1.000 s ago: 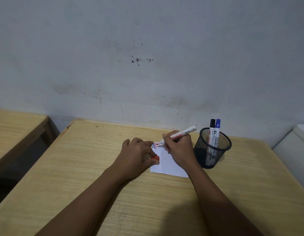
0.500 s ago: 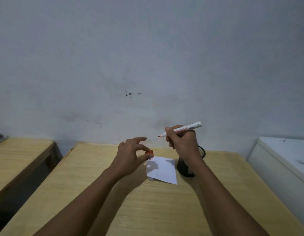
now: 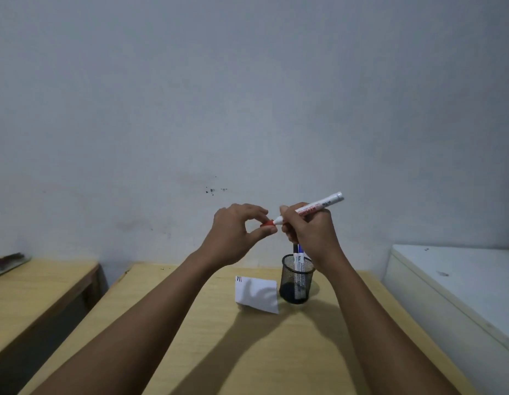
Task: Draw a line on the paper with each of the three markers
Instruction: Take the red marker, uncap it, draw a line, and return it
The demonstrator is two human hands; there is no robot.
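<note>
Both hands are raised above the table in front of the wall. My right hand (image 3: 310, 229) grips a white marker (image 3: 319, 206) with red lettering, tip pointing left. My left hand (image 3: 236, 232) pinches the red cap (image 3: 267, 223) between thumb and fingers, and the cap touches the marker's tip end. Below on the wooden table (image 3: 219, 352) lies a small white paper (image 3: 257, 293) with short lines at its top left corner. To its right, a black mesh cup (image 3: 296, 279) holds a black marker and a blue marker (image 3: 299, 258), partly hidden by my right wrist.
A second wooden table (image 3: 34, 283) stands to the left across a gap, with a dark object at its far edge. A white cabinet (image 3: 458, 283) sits close at the right. The grey wall rises right behind the table.
My right hand lifted the marker off the paper and both hands rose. The cap in my left hand has come together with the marker's tip. The view has tilted upward.
</note>
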